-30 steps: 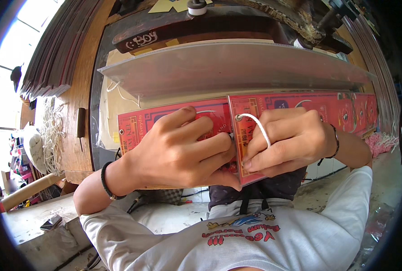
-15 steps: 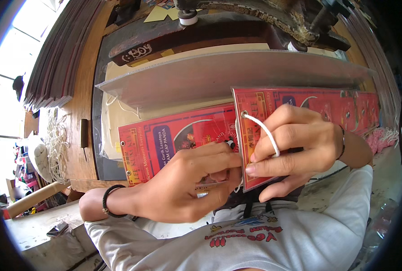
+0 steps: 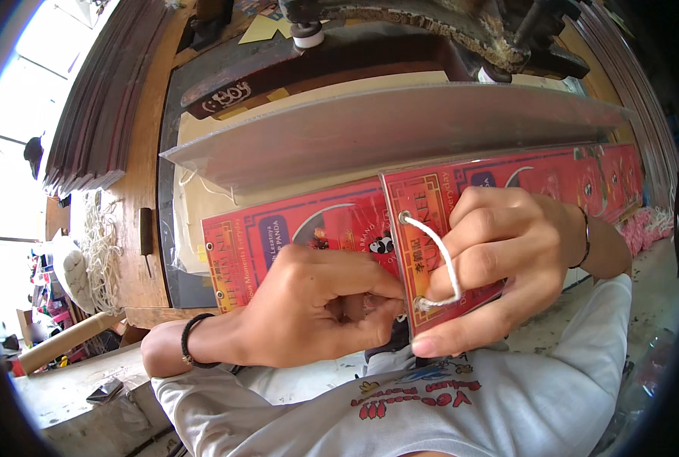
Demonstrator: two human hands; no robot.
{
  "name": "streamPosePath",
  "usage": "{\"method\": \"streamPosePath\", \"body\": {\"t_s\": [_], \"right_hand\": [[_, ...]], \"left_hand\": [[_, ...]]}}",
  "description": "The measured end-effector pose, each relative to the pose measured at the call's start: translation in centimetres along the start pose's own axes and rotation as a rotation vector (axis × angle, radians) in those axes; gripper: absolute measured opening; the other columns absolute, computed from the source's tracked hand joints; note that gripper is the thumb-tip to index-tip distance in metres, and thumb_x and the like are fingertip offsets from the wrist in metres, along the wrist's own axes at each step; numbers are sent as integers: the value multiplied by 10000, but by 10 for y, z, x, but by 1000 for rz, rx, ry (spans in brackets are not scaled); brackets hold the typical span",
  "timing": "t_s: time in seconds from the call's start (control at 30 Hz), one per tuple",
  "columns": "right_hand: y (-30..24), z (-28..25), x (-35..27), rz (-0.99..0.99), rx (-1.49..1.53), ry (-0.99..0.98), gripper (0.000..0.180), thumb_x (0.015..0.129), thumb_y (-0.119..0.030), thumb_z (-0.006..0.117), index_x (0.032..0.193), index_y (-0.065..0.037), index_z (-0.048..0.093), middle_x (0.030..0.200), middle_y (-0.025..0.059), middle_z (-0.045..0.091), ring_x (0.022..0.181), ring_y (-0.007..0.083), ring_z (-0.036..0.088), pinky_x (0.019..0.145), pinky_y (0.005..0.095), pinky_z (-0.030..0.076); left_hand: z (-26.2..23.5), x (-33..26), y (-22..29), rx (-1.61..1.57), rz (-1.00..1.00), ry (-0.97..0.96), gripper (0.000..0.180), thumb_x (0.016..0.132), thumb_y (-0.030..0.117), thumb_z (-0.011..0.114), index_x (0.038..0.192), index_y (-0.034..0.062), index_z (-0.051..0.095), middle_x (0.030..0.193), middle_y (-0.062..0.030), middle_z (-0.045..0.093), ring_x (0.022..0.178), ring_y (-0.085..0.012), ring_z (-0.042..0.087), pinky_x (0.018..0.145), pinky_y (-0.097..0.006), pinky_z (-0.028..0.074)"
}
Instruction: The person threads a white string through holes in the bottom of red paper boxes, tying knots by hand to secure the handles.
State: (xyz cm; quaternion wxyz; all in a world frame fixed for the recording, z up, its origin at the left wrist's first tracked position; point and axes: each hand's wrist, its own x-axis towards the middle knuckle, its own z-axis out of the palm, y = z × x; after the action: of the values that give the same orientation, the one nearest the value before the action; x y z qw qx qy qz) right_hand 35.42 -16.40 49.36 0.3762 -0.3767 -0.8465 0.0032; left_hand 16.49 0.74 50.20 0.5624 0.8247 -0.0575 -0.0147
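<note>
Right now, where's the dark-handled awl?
In the head view, the awl is on the left, against the wooden tabletop, just right of the white strings and left of the red card.

A dark beam (image 3: 370, 59) spans twelve o'clock, yellow paper (image 3: 262, 29) eleven; bright window (image 3: 4, 186) at nine, brown tube (image 3: 69, 341) and small grey object (image 3: 105, 391) at eight.

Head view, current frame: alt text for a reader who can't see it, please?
The left hand, fingers bent, is at the left edge of a plastic-covered red card; the right hand curls over its front. White cord arcs between its eyelets. Another red card lies partly beneath.
</note>
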Motion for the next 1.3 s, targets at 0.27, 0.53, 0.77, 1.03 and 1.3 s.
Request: {"method": "streamPosePath", "body": {"t_s": [0.27,0.53,0.77,1.03,1.3], "right_hand": [[10,10,-3,44,39,89,253,830,-207,790,1031,-81,704,807,-12,609,697,168,550,572,302,451],[9,14,-4,199,2,51,282,739,-116,807,981,-76,667,872,48,601,701,232,581,584,336,492],[3,4,-1,353,3,-155,515,700,-321,873,1105,-136,613,1162,110,537,955,283,576,806,452,475],[0,8,-4,437,14,-263,753,669,-396,892,1256,-187,470,1447,252,321,1274,426,419,1036,555,365],[1,11,-4,374,91,-125,768,672,-235,917,1267,-161,437,1423,277,352,1174,430,513,1006,582,397]], "left_hand": [[-6,0,-5,16,-109,95,98,774,-29,678,868,-8,700,677,-68,665,573,-78,636,520,-242,500],[-10,7,-16,230,61,160,120,733,-58,641,834,-7,680,617,-31,598,468,-36,517,454,-217,386],[-15,7,-17,402,158,123,311,676,-60,657,980,7,654,752,-90,629,579,-155,607,544,-282,484],[-17,9,-19,534,293,95,386,649,5,699,1024,21,608,942,-133,609,798,-294,642,663,-378,530],[-18,14,-21,616,435,107,406,688,274,838,960,83,604,931,-66,584,747,-271,605,638,-385,497]]}}
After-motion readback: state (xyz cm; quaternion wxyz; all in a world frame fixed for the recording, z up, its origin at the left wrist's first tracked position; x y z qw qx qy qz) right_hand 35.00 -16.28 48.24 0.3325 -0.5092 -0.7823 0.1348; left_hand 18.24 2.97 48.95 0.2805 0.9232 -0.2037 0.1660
